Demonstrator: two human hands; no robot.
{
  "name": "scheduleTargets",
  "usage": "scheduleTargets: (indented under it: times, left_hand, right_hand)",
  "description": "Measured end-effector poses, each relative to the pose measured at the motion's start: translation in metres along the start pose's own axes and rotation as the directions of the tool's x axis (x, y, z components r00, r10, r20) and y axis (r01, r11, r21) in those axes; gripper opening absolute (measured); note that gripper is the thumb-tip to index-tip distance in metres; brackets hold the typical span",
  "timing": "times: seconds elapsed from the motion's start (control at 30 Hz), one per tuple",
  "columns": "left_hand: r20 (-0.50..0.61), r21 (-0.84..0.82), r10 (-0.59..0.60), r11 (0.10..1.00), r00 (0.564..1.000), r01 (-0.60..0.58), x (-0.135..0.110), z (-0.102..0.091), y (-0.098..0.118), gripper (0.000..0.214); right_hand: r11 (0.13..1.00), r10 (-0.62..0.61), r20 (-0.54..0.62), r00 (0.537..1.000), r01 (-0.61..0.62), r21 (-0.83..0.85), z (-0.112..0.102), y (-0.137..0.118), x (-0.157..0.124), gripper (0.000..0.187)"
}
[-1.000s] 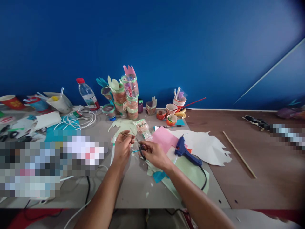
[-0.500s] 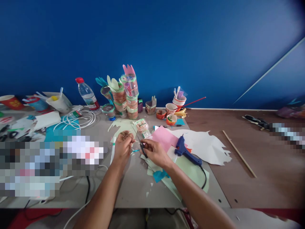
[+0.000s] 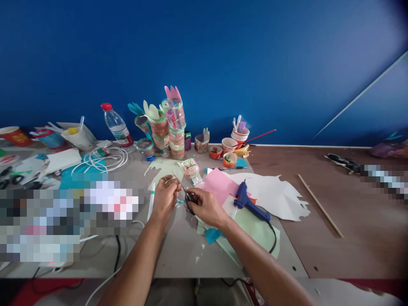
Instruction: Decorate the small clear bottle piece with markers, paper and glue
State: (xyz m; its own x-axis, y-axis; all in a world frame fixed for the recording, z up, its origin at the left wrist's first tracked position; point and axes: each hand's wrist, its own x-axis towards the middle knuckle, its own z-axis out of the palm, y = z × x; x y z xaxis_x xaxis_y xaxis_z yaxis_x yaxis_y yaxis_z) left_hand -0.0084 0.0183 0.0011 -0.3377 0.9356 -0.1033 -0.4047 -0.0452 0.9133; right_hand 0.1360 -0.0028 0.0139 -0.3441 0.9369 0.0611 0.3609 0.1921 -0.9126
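Note:
My right hand (image 3: 208, 207) grips a pair of scissors (image 3: 190, 199) by the black handles. Their slim metal blades point up and left, reaching the fingertips of my left hand (image 3: 166, 196). That hand is closed in a pinch; whatever lies in it is too small and hidden to name. Just beyond the hands sits a clear plastic cup (image 3: 190, 167) with a printed label. Pink paper (image 3: 219, 186) lies to the right of it, and a blue hot glue gun (image 3: 250, 202) rests on paper sheets beside my right forearm.
Decorated stacks of cups (image 3: 176, 134) stand against the blue wall, near a red-capped bottle (image 3: 117, 127). Small paper cups (image 3: 228, 145) are farther right. White paper (image 3: 277, 195) and a wooden stick (image 3: 320, 206) lie on the right. A coiled white cable (image 3: 119, 159) is on the left.
The scissors have turned and shifted up and left, so their blades now overlap my left fingertips. My right hand has rotated slightly; my left hand has barely moved.

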Motion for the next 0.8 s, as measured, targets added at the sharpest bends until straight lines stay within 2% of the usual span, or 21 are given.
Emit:
scheduleTargets:
  times: [0.23, 0.43, 0.8]
  left_hand:
    - [0.013, 0.016, 0.005, 1.0, 1.0, -0.005, -0.0056, 0.0023, 0.0081, 0.038]
    - [-0.06, -0.058, -0.028, 0.998, 0.998, 0.025, -0.0014, 0.005, 0.0046, 0.04]
    - [-0.038, -0.101, -0.042, 0.994, 0.998, 0.038, -0.0009, 0.0067, 0.0039, 0.041]
  right_hand:
    - [1.0, -0.003, 0.015, 1.0, 0.003, -0.01, -0.0007, -0.0013, -0.0007, 0.028]
    - [0.998, -0.041, 0.009, 0.999, 0.041, -0.04, -0.0013, -0.0043, -0.0028, 0.027]
    - [0.996, -0.052, 0.001, 0.999, 0.052, -0.077, -0.0011, -0.0015, -0.0025, 0.03]
